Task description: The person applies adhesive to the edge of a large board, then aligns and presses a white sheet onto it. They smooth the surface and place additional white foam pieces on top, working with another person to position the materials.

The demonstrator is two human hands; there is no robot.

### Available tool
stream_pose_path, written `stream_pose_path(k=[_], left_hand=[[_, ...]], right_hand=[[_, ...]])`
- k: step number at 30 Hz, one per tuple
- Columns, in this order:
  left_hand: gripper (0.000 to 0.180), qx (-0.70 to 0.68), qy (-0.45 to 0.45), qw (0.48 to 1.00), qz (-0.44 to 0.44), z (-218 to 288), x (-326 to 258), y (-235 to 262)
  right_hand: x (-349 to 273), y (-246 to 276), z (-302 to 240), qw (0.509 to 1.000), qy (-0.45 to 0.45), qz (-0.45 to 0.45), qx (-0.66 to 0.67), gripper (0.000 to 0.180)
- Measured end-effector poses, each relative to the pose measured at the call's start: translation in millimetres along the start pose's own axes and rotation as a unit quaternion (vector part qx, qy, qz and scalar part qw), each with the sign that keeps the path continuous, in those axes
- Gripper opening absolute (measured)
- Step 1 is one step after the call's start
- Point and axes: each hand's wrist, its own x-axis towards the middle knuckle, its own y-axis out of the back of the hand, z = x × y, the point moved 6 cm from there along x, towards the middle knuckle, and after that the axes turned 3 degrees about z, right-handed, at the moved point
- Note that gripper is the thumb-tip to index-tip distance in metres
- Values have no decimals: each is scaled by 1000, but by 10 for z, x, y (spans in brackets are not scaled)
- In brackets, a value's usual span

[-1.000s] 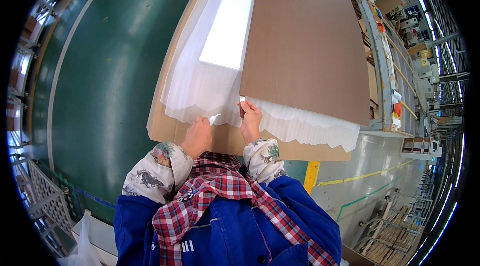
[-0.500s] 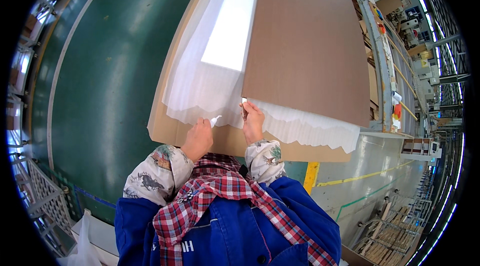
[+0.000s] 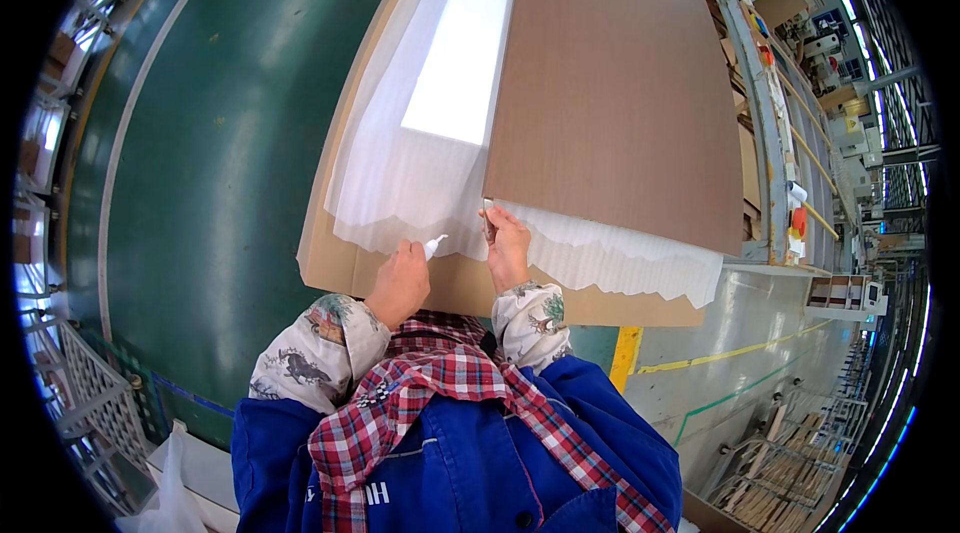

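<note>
The big brown panel [image 3: 610, 83] is the landmark here. Just off its near left corner, the right hand [image 3: 508, 243] has its thumb and fingers drawn together in a narrow pinch on a small slim piece [image 3: 487, 207], which stands up from the fingertips right by that corner; whether the piece touches the panel, I cannot tell. The left hand [image 3: 402, 280] sits farther left of the same corner and closer to the wearer's body, its fingers curled round a small white tube [image 3: 432, 247]. The tube's thin, bent nozzle points toward the right hand without reaching it, and most of its body is hidden in the grip.

White foam sheeting [image 3: 400, 183] shows along the panel's left side and pokes out, ragged-edged, past its near edge. Beyond the foam on those same two sides lies tan cardboard [image 3: 325, 258]. A bright white area [image 3: 460, 63] runs along the panel's left edge.
</note>
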Motion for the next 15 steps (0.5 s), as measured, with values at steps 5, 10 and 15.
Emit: stream_pose_path(k=[5,10,15], left_hand=[[12,1,-4,1000,1,18,-1,16],[13,5,-5,1000,2,12,8,-12],[20,-42,-20,999,14,74,7,9]], right_hand=[[-38,-14,-22,1000,-3,-1,4,28],[-44,-15,-23,1000,-4,-1,2,27],[95,70,75,998,34,-51,-24,19]])
